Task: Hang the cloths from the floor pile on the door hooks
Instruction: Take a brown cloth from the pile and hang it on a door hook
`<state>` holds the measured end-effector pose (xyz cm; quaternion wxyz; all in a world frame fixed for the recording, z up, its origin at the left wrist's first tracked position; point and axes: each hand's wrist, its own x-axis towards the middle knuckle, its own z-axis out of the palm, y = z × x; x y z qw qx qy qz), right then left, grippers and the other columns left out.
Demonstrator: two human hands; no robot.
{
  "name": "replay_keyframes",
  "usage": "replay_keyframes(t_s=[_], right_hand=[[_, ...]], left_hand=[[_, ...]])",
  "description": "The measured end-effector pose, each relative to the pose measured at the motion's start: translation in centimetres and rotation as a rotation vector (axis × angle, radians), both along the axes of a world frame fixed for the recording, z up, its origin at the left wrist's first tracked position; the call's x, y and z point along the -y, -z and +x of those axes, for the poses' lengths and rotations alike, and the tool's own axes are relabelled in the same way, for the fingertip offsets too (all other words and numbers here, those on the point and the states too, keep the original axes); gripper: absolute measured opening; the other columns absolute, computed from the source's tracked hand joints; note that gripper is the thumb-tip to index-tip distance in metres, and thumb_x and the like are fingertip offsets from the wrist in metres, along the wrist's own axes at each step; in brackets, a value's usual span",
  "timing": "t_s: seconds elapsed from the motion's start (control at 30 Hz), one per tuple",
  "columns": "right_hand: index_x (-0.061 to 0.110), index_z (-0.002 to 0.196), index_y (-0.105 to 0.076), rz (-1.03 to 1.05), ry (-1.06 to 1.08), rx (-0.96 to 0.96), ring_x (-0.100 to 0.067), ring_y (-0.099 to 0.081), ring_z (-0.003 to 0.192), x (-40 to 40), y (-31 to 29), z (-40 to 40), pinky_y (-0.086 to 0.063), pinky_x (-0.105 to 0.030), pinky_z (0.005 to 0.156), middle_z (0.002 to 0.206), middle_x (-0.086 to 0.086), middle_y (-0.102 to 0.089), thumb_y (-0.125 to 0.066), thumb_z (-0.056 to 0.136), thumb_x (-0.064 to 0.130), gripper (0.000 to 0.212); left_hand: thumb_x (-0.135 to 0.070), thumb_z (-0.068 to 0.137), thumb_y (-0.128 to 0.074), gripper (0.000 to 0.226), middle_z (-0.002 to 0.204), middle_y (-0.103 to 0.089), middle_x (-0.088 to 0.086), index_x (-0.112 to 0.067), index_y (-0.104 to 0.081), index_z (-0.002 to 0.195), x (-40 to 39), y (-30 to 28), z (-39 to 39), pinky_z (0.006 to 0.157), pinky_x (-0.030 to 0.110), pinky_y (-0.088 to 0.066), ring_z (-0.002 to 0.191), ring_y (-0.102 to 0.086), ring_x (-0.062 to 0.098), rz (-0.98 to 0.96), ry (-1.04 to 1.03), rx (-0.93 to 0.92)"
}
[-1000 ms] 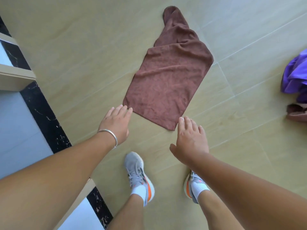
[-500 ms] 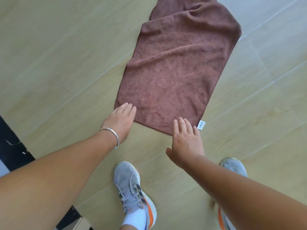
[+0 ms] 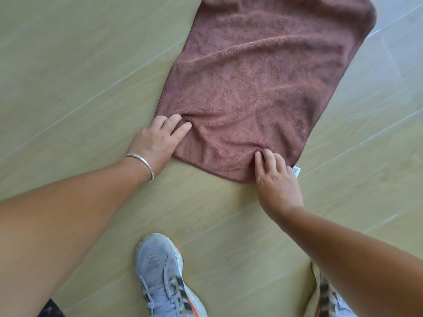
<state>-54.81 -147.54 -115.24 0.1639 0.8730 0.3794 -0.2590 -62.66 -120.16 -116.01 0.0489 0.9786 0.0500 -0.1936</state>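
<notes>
A brown terry cloth (image 3: 263,83) lies spread flat on the floor in front of me, its far end cut off by the top of the frame. My left hand (image 3: 158,140) is on its near left corner, fingers curled into the fabric, which puckers under them. My right hand (image 3: 274,177) is on the near right corner beside the white label (image 3: 296,171), and its bent fingertips gather a fold of the cloth. Both thumbs are hidden. No door hooks are in view.
The floor (image 3: 80,76) is pale wood-look tile with thin grout lines. My left shoe (image 3: 164,277), grey with orange trim, stands just behind the cloth, and my right shoe (image 3: 329,300) shows under my right forearm. A dark marble strip (image 3: 49,310) shows at bottom left.
I have bent lower and closer, so the cloth fills more of the frame. Both hands moved from hovering at its near edge onto the corners, and the fabric now bunches under the fingers.
</notes>
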Motion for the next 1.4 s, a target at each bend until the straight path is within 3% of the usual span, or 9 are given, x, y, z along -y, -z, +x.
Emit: replay_keyframes(t_s=[0.17,0.27,0.37,0.57,0.8,1.07,1.4], right_hand=[[0.018,0.121,-0.043,-0.012,0.029,-0.089,-0.025,-0.05,0.105,0.3,-2.5,1.7,-0.045,-0.034,0.071,0.121,-0.002,-0.048,-0.047,0.085,0.009,0.037],[0.02,0.114,-0.042,-0.099,0.091,-0.131,-0.023,-0.054,0.105,1.2,-5.8,1.8,-0.038,-0.031,0.067,0.112,0.0,-0.055,-0.047,0.085,0.008,0.031],[0.021,0.105,-0.048,-0.17,0.096,-0.162,-0.021,-0.058,0.102,2.1,-10.0,2.0,-0.034,-0.029,0.064,0.105,0.002,-0.062,-0.046,0.085,0.007,0.024],[0.024,0.094,-0.064,-0.184,0.035,-0.158,-0.021,-0.063,0.095,2.0,-20.4,4.9,-0.033,-0.028,0.067,0.099,0.003,-0.068,-0.04,0.087,0.008,0.03],[0.027,0.101,-0.063,-0.036,-0.055,-0.023,-0.019,-0.059,0.099,-5.2,-32.3,13.2,-0.034,-0.03,0.074,0.102,0.004,-0.066,-0.041,0.087,0.011,0.031],[0.027,0.104,-0.061,0.117,-0.086,0.218,-0.018,-0.055,0.106,-18.9,-47.5,23.2,-0.035,-0.029,0.082,0.106,0.006,-0.064,-0.042,0.089,0.014,0.027],[0.023,0.1,-0.062,0.413,-0.144,0.356,-0.021,-0.056,0.106,-28.1,-63.1,28.2,-0.039,-0.032,0.087,0.104,0.003,-0.064,-0.042,0.086,0.011,0.028]], left_hand=[[-0.003,0.085,-0.039,0.046,0.132,-0.047,0.004,-0.017,-0.05,0.128,1.1,-3.0,0.1,0.077,0.04,-0.043,0.105,-0.05,0.03,0.043,-0.045,-0.18],[-0.006,0.088,-0.037,0.035,0.118,-0.053,0.001,-0.019,-0.055,0.116,2.4,-6.1,-1.2,0.076,0.034,-0.041,0.106,-0.052,0.025,0.097,-0.065,-0.37],[-0.006,0.09,-0.038,0.033,0.117,-0.056,0.002,-0.018,-0.058,0.114,4.1,-10.2,-2.6,0.077,0.033,-0.041,0.108,-0.054,0.025,0.125,-0.08,-0.489],[-0.001,0.085,-0.041,0.038,0.113,-0.066,0.004,-0.02,-0.062,0.11,4.4,-20.0,-2.9,0.077,0.032,-0.048,0.103,-0.064,0.028,0.108,-0.117,-0.696],[-0.004,0.083,-0.044,0.034,0.103,-0.067,0.001,-0.022,-0.062,0.106,-2.2,-31.8,3.0,0.068,0.03,-0.043,0.096,-0.066,0.026,0.15,-0.229,-0.577],[-0.007,0.082,-0.046,0.019,0.093,-0.067,0.001,-0.025,-0.051,0.078,-14.8,-47.7,11.9,0.063,0.027,-0.04,0.088,-0.066,0.025,0.259,-0.355,-0.36],[-0.007,0.08,-0.043,0.027,0.086,-0.066,0.0,-0.023,-0.063,0.088,-23.4,-64.8,14.7,0.064,0.028,-0.046,0.081,-0.064,0.026,0.296,-0.479,-0.027]])
